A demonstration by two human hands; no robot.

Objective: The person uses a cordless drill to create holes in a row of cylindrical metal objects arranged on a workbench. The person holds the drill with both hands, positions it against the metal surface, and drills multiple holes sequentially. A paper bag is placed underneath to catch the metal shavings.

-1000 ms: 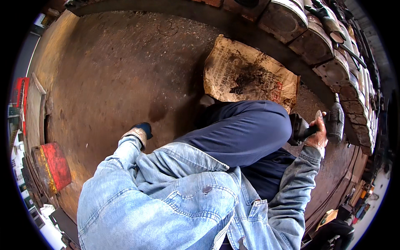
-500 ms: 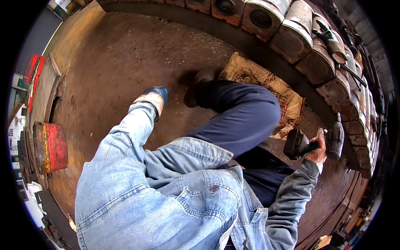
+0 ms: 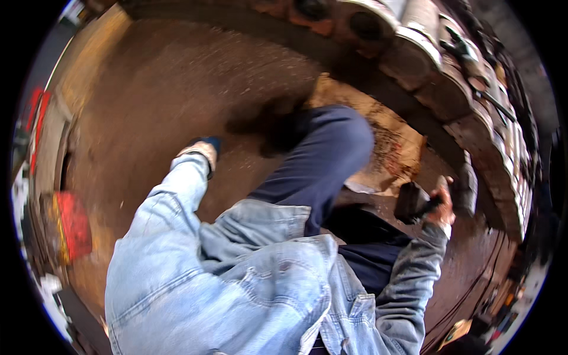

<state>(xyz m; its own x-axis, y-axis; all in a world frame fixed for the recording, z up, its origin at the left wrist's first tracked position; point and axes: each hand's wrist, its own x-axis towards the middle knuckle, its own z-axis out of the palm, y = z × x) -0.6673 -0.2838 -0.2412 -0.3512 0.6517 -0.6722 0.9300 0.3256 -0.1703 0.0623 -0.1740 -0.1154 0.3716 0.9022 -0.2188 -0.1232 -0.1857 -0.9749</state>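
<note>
Our right hand [image 3: 441,204] is closed around the grip of a dark power tool [image 3: 467,188], fingers wrapped and one digit sticking up along the body. The tool lies out to our right, beyond the bent knee, between the stained paper sheet [image 3: 405,148] and the near end of the row of metal blocks [image 3: 414,56]. It looks dull and grimy: a rounded, elongated body on one side of the fist, a chunky squarish block on the other. Whether it touches the floor [image 3: 177,94], we cannot tell.

Our left hand [image 3: 208,144], in a dark blue glove with a pale, soiled cuff, reaches out over the floor on the other side; we cannot tell how far its fingers are open or whether they hold anything (blur smears them).

We wear a faded denim jacket [image 3: 207,290] with thick seams, and smooth navy trousers [image 3: 313,154]. The floor is brown, gritty and stained. The paper is tan, creased and blackened in patches. The blocks have rounded pale tops and rusty faces, and a red and yellow container [image 3: 72,226] sits at far left.
</note>
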